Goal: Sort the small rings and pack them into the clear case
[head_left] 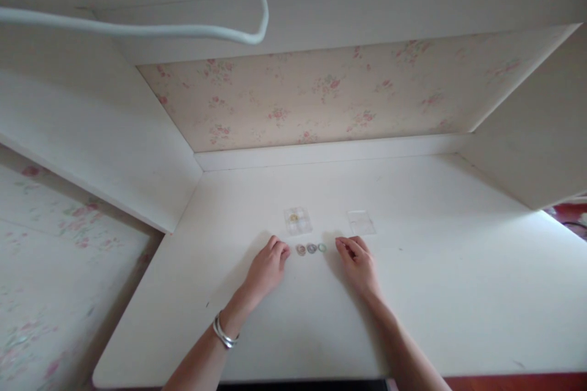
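Here, both hands flat-ish on a white desk [413, 293], fingers loosely curled, gripping nothing. Left hand [268, 266] palm down, fingertips [282, 252] just beside the leftmost of three small rings [312, 248]; whether touching it, impossible to tell. Right hand [358, 263] likewise palm down, fingertips [342, 245] near the rightmost ring, a small gap between. Rings in a short row between the two hands: a brownish one, a greyish one, a green one, side by side and close together. On the left wrist, a silver bracelet [224, 333].

Just beyond the rings, two small clear plastic boxes on the desk. Left box [298, 220] directly behind the row, with something small and yellowish inside, too tiny to make out. Right box [361, 222] a little apart to the right, behind the right hand, contents not discernible.

Further out, a plain matte desktop with a few faint marks, recessed in a white alcove: slanted white panels at left and right, a low white ledge [330, 151] along the back. Above the ledge, pale wallpaper [321, 98] with small pink roses. Same floral pattern on the wall at far left, below the side panel. Overhead, a white shelf board with a white cable [183, 30] looping across. At far right edge, a sliver of something red.
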The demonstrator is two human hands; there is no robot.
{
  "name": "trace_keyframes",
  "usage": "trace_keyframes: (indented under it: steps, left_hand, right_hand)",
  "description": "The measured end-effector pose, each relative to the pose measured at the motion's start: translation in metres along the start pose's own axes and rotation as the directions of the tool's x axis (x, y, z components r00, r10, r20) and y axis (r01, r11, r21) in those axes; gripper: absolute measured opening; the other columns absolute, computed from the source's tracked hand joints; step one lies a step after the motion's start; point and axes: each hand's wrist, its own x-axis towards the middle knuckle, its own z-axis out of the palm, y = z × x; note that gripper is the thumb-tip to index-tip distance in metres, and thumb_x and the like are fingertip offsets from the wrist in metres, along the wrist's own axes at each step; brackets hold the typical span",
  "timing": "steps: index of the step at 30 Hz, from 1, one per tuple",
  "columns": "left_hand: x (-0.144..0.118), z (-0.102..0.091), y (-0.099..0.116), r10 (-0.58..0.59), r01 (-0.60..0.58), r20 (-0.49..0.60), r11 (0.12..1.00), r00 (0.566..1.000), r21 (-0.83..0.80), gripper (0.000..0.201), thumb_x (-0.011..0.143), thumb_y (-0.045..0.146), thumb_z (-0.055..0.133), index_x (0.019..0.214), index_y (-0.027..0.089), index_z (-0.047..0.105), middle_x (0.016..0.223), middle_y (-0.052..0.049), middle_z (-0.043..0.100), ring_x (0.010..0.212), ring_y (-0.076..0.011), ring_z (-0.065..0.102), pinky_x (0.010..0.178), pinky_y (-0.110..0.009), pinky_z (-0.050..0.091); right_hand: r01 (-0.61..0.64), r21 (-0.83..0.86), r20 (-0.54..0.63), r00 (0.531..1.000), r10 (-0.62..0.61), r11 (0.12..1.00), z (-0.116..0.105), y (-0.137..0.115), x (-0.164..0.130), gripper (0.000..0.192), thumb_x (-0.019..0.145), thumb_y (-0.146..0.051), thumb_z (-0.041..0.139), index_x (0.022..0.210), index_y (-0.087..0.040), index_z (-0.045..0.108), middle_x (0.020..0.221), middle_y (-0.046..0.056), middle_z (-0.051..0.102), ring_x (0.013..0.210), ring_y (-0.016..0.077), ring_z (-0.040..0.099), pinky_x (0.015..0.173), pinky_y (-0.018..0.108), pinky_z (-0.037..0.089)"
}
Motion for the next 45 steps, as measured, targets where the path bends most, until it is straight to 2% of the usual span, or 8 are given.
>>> trace_keyframes:
  steps: [7,12,16,19,23,32,38,45]
  left_hand:
    - [0.041,-0.006,-0.007,-0.001,-0.015,-0.153,0.994,0.988,-0.107,0.016,0.092,0.025,0.041,0.088,0.019,0.055,0.092,-0.004,0.054,0.083,-0.0149,0.056,0.079,-0.029,0.047]
    - [0.077,-0.003,-0.009,0.022,-0.032,-0.195,0.998,0.981,-0.049,0.015,0.090,0.023,0.044,0.090,0.018,0.058,0.093,-0.005,0.055,0.085,-0.0161,0.057,0.080,-0.030,0.046]
    - [0.091,0.002,-0.013,0.013,-0.025,-0.201,0.998,0.980,-0.057,0.015,0.088,0.023,0.047,0.089,0.017,0.061,0.091,-0.005,0.056,0.083,-0.0158,0.057,0.080,-0.030,0.046]
    - [0.086,0.001,-0.015,-0.001,-0.021,-0.232,0.995,0.973,-0.093,0.016,0.088,0.025,0.048,0.087,0.018,0.062,0.087,-0.004,0.057,0.079,-0.0150,0.057,0.078,-0.029,0.046]
    - [0.066,-0.004,-0.012,-0.012,-0.024,-0.242,0.989,0.970,-0.145,0.019,0.088,0.028,0.046,0.087,0.018,0.062,0.084,-0.003,0.057,0.072,-0.0135,0.055,0.073,-0.027,0.046]
    - [0.013,0.000,0.013,0.003,-0.023,-0.071,0.958,0.997,-0.285,0.022,0.090,0.033,0.045,0.090,0.020,0.063,0.089,-0.004,0.059,0.077,-0.0130,0.058,0.072,-0.025,0.048]
    - [0.005,0.009,0.025,0.032,-0.041,-0.055,0.984,0.998,-0.171,0.022,0.092,0.033,0.043,0.099,0.024,0.062,0.096,-0.003,0.058,0.083,-0.0127,0.059,0.077,-0.024,0.048]
    - [0.007,0.011,0.026,0.028,-0.028,-0.019,1.000,0.999,-0.008,0.024,0.092,0.030,0.042,0.094,0.025,0.065,0.092,-0.002,0.058,0.075,-0.0114,0.059,0.068,-0.022,0.047]
  right_hand:
    - [0.017,-0.009,0.004,1.000,-0.017,1.000,0.001,0.005,0.003,0.039,0.087,-0.050,0.044,0.088,-0.020,0.069,0.082,0.005,0.060,0.063,0.0140,0.054,0.060,0.026,0.043]
    - [0.015,0.000,0.007,1.000,-0.015,1.000,0.002,0.007,0.004,0.039,0.088,-0.050,0.044,0.088,-0.020,0.069,0.082,0.004,0.060,0.063,0.0133,0.054,0.060,0.025,0.043]
    - [0.021,-0.015,-0.011,1.000,-0.022,1.000,0.003,0.008,0.004,0.040,0.087,-0.051,0.043,0.088,-0.020,0.069,0.082,0.005,0.060,0.064,0.0140,0.054,0.062,0.026,0.044]
    - [0.024,-0.019,-0.007,1.000,-0.024,1.000,0.003,0.009,0.004,0.041,0.087,-0.051,0.042,0.087,-0.020,0.069,0.082,0.005,0.060,0.064,0.0145,0.055,0.063,0.027,0.045]
    - [0.027,-0.032,0.011,1.000,-0.027,0.999,0.003,0.008,0.004,0.040,0.087,-0.051,0.043,0.088,-0.021,0.069,0.082,0.005,0.060,0.064,0.0142,0.055,0.063,0.027,0.045]
    - [0.039,-0.074,0.035,0.999,-0.036,0.997,0.002,0.005,0.002,0.042,0.087,-0.051,0.041,0.088,-0.020,0.069,0.082,0.006,0.061,0.064,0.0149,0.055,0.061,0.027,0.044]
    - [0.038,-0.088,0.065,0.997,-0.032,0.995,0.001,0.000,0.001,0.040,0.088,-0.050,0.042,0.088,-0.020,0.069,0.082,0.005,0.060,0.064,0.0147,0.055,0.061,0.027,0.044]
    - [0.053,-0.091,0.057,0.997,-0.048,0.994,0.001,0.000,0.000,0.041,0.088,-0.050,0.042,0.090,-0.019,0.069,0.084,0.006,0.061,0.064,0.0147,0.056,0.062,0.027,0.044]
